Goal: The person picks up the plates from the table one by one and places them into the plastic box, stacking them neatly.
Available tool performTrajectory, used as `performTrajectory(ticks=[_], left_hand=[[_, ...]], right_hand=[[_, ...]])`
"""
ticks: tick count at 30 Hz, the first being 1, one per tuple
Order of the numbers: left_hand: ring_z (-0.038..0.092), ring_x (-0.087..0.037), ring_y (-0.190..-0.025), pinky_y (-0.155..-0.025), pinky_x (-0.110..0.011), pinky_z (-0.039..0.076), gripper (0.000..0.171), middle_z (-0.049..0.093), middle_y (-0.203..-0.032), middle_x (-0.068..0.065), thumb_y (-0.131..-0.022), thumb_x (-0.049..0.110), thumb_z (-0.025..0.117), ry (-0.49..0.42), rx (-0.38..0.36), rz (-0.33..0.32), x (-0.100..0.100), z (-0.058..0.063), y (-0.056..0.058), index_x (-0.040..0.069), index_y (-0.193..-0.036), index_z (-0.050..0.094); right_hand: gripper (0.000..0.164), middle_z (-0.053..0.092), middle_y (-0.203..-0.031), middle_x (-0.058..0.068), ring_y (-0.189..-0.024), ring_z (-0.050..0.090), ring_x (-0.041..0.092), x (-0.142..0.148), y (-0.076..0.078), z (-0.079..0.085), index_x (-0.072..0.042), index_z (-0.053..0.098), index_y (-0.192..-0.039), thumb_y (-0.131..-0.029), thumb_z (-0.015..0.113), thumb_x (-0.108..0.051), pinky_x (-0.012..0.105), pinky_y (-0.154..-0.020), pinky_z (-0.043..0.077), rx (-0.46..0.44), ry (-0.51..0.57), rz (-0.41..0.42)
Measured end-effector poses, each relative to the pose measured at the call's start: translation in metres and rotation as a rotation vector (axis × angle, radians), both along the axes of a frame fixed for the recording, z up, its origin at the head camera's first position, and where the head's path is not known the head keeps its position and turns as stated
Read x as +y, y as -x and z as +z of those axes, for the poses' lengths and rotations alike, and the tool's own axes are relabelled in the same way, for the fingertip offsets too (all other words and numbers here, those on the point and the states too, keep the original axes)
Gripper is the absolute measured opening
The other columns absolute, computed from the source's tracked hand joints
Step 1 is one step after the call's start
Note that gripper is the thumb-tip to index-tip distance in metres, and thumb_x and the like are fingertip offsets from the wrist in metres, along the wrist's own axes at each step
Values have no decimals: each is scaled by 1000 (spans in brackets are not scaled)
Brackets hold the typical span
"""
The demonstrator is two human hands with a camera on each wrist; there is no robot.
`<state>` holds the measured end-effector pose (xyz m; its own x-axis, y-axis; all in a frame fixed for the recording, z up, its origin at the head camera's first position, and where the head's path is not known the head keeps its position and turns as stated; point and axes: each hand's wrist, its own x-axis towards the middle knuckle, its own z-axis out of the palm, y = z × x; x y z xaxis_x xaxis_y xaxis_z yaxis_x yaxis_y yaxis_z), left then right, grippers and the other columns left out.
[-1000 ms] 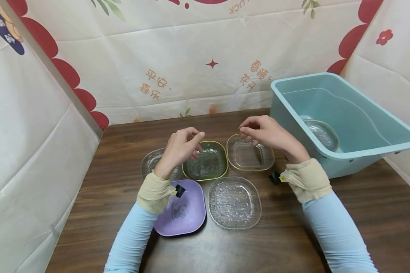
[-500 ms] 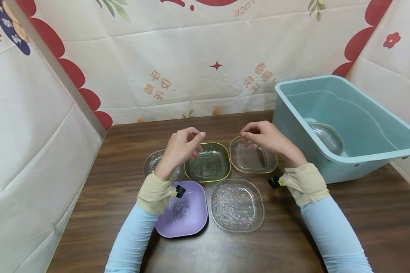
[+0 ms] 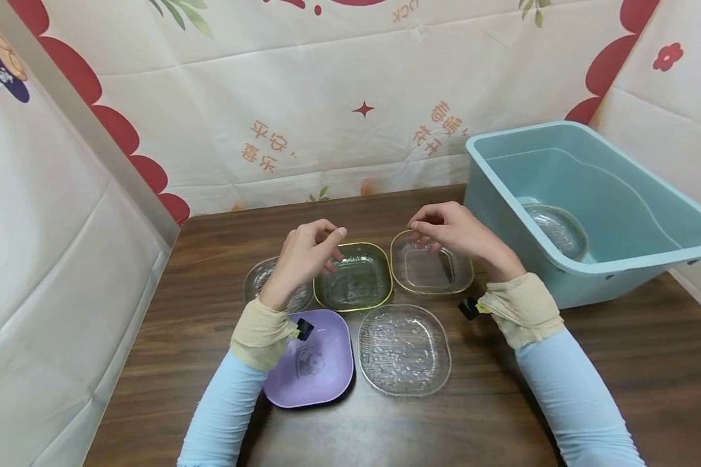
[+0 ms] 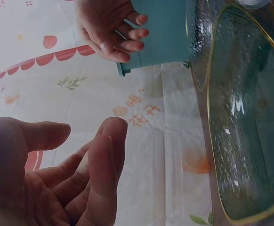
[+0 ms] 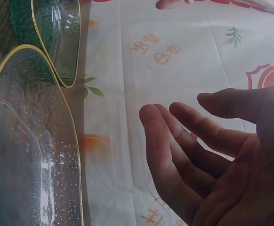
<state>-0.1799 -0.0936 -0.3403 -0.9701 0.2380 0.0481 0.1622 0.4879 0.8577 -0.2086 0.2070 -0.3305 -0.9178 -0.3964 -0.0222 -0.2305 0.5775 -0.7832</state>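
My left hand [image 3: 308, 254] hovers above the table with loosely curled fingers and nothing in its grasp; in the left wrist view a gap shows between thumb and fingers. Just right of it lies a dark green glass dish [image 3: 353, 279] with a gold rim. A clear ribbed dish [image 3: 259, 279] sits partly hidden beneath the left hand and wrist. Over a clear gold-rimmed dish [image 3: 431, 269] hangs my right hand [image 3: 452, 228], also empty and relaxed. Nearer me are a purple plate [image 3: 321, 373] with an animal print and a clear textured plate [image 3: 405, 350].
A large light-blue tub [image 3: 502, 194] stands at the right back, with a round-edged glass dish [image 3: 556, 230] inside it. A printed white cloth [image 3: 327, 84] hangs behind the wooden table [image 3: 169, 344] and along its sides.
The view shifts slightly as the head moves. Both hands keep nearly the same place and pose, and the dishes stay where they were.
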Motion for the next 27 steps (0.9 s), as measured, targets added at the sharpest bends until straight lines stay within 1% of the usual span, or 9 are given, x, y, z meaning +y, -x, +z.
performTrajectory(ticks=[3,5,8,11,15,18,21,24,27], left_hand=[[76,-33,-64,-63,-50,65,31,78,-85,-19,-104,40,59,9,6,24,-9,-3,0,12,-110,71],[75,-30,-61,-62,-50,65,30,78,-84,-19,-104,39,59,26,11,44,-18,-4,1,12,-110,71],[74,-22,-57,-59,-43,64,30,78,-82,-18,-104,39,59,87,25,81,-36,-7,2,11,-110,71],[74,-19,-57,-57,-37,64,32,78,-82,-17,-105,40,58,154,30,126,-59,-10,3,11,-111,70],[76,-20,-65,-64,-33,59,38,80,-83,-12,-105,44,55,328,66,210,-97,-16,1,11,-113,71],[77,-29,-86,-71,-43,54,42,80,-96,-11,-104,46,53,492,91,282,-125,-19,-1,11,-116,71],[67,-44,-112,-83,-57,52,50,73,-122,-20,-103,51,51,577,26,308,-151,-23,-3,9,-125,68],[52,-53,-130,-97,-67,46,66,56,-142,-31,-103,57,48,625,-96,261,-174,-28,-1,2,-139,55],[42,-57,-137,-106,-70,41,79,45,-148,-38,-102,60,47,665,-187,193,-191,-33,2,-6,-146,43]], right_hand=[[25,75,-103,23,-82,75,26,0,0,1,-3,71,-114,-106,61,-24,30,-66,63,-4,-2,7],[25,75,-102,21,-84,75,29,1,0,2,-2,71,-114,-105,61,-23,30,-67,63,-4,1,9],[25,76,-99,18,-85,75,28,3,-1,3,-2,71,-114,-106,60,-23,30,-66,63,-1,2,1],[26,77,-96,15,-84,77,25,5,-2,4,-2,71,-113,-106,60,-23,31,-67,64,4,10,-12],[26,76,-96,17,-85,78,25,4,-2,5,-2,71,-114,-106,60,-24,37,-69,65,1,19,-16],[26,75,-98,22,-86,78,28,3,-2,6,-2,71,-114,-106,59,-23,42,-71,66,-8,24,-11],[25,75,-99,23,-87,77,31,3,-1,5,-1,71,-114,-106,59,-22,41,-71,66,-11,28,-13],[25,75,-98,22,-86,78,30,4,0,4,-1,71,-114,-106,59,-21,37,-69,65,-16,37,-20],[26,75,-98,22,-84,78,25,4,0,5,0,71,-114,-106,60,-22,36,-68,65,-22,45,-20]])
